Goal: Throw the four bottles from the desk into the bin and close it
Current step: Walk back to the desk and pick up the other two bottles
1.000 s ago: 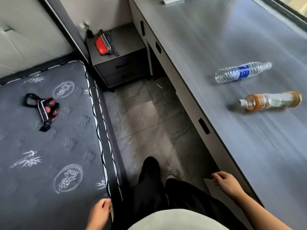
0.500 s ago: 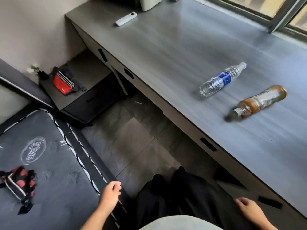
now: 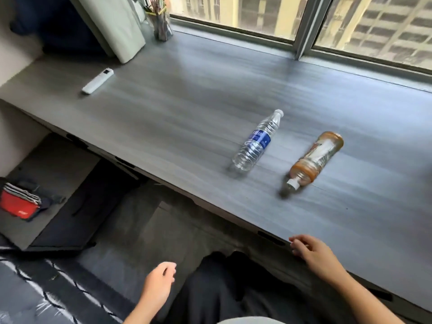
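Since the earlier frame, view lifted toward the window; right hand moved to the counter edge, left hand hangs over the floor, each grip loosely spread and empty. Water bottle, clear ribbed plastic, blue label, lies mid-counter beside amber tea bottle. Both judged light, crushable, prone to rolling: take round the labelled waist.
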The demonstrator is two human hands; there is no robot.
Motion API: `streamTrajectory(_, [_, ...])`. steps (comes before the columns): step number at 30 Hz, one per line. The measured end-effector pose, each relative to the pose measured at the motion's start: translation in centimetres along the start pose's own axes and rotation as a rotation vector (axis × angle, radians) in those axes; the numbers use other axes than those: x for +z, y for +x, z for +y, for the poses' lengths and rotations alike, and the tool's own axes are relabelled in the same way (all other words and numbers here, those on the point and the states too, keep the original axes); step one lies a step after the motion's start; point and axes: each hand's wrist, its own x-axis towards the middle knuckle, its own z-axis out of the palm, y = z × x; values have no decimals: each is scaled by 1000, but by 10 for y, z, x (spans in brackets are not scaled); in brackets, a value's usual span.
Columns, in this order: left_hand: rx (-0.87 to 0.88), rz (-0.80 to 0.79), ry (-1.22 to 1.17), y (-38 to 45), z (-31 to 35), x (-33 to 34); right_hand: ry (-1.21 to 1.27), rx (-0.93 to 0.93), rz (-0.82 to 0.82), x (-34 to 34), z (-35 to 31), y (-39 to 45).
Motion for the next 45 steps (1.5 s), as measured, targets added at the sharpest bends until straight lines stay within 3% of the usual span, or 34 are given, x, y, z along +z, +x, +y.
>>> streamTrajectory(4, [246,-73,73,18,90,0,153,-47,127,-20,-46,17])
streamTrajectory(8, [490,-92,154,48,192,16,258,25,339,-42,-74,49])
streamTrajectory(12, [634,-103,272,76,273,44,290,186,546,-54,-84,80])
streamTrajectory(17, [681,-143,480,107,329,83,312,395,618,-51,-92,115])
streamTrajectory(22, [674,-147,619,120,341,111,362,458,649,-43,-100,136])
streamTrajectory(27, [614,-189,526,128,343,107,342,493,649,-39,-103,140])
streamTrajectory(30, [533,-308,355,132,345,97,402,486,622,-39,-103,135])
streamTrajectory(36, [508,-479,219,128,341,76,906,338,499,-37,-104,93])
streamTrajectory(41, [483,-667,210,104,330,72,1126,287,475,-23,-104,30])
streamTrajectory(45, [533,-821,320,75,316,76,1129,286,527,-7,-93,-24])
